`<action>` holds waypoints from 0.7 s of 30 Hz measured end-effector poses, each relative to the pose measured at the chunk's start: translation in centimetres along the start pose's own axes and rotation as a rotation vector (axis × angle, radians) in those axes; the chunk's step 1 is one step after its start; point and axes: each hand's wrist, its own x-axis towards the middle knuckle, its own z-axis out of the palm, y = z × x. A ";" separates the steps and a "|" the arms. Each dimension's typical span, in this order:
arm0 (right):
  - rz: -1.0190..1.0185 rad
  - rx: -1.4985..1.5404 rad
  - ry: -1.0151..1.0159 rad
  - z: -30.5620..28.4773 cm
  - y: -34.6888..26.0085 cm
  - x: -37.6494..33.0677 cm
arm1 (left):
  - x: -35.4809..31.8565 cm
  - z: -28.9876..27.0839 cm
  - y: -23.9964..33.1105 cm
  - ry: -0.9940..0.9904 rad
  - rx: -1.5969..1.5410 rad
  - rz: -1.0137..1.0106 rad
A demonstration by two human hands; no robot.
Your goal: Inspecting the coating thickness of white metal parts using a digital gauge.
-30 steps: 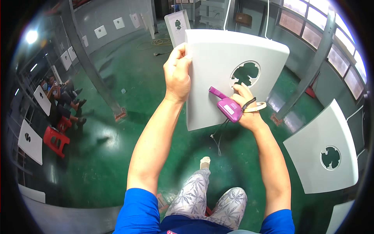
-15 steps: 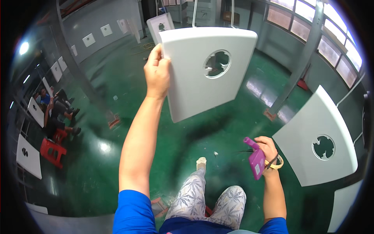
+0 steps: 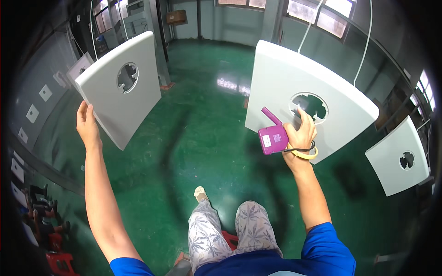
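Two white curved panels hang on either side of me, each with a round notched hole. At the lower left edge of the left panel is my left hand, fingers stretched out and not wrapped round it. My right hand reaches up in front of the right panel, fingertips bent at the rim of its hole. A purple handheld device with a stub-like arm sits against that hand's thumb side; how it is gripped is partly hidden. A yellow band and a black cord circle the right wrist.
White cords suspend the panels from above. Another white panel hangs at the far right. More panels line the left, near seated people and a red stool. A cardboard box stands at the back, above the green floor.
My view has turned right. The left hand has loosened from the panel it gripped, which now appears farther left. My right hand has risen with the purple device to the other panel's hole.
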 end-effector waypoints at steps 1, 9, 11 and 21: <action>-0.004 -0.023 -0.012 0.0 0.1 0.0 | -0.3 -0.3 -0.1 0.011 0.018 -0.019; -0.002 -0.038 -0.123 1.5 2.0 -0.9 | -3.7 -0.9 -1.0 -0.056 0.104 0.045; -0.022 0.010 -0.049 2.2 2.0 -1.2 | -6.2 1.2 0.4 -0.164 0.147 0.137; -0.167 0.196 -0.073 -1.0 -2.7 -0.9 | -16.3 13.5 17.3 -0.524 0.239 0.936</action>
